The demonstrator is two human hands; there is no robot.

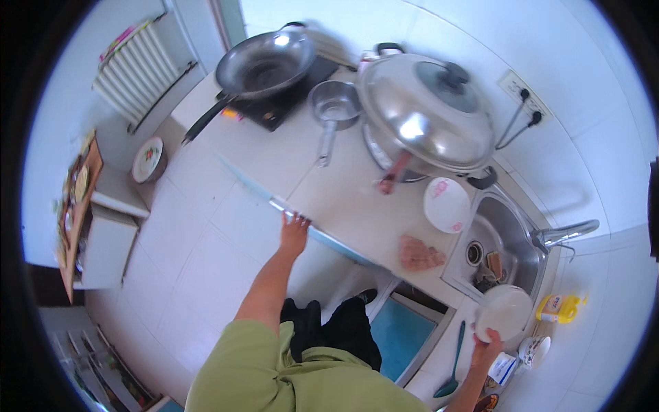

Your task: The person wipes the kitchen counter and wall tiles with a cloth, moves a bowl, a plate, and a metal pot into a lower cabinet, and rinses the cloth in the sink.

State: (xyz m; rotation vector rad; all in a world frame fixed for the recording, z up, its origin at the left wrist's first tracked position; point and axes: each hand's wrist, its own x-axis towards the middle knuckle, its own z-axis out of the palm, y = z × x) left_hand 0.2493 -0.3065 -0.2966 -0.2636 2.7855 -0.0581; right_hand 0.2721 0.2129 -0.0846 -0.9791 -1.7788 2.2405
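Observation:
My left hand (295, 234) reaches out to the counter's front edge, its fingers spread over the edge beside a pale handle-like strip (280, 205). Whether the fingertips hook under anything is unclear. At the right, my right hand (486, 344) grips the rim of a white bowl (504, 312), held by the near end of the sink (530, 268). A white plate with pink flowers (447, 205) lies on the counter at the sink's far side. Close to it is a pinkish cloth-like item (421, 253). A dark green ladle (455, 360) rests left of my right hand.
A large lidded steel pot (406, 108), a small saucepan (334, 103) and a wok (265, 64) on a cooktop stand along the counter. The faucet (569, 232) juts over the sink. A yellow bottle (558, 308) stands by the wall. Below, a blue cabinet door (399, 329) stands open.

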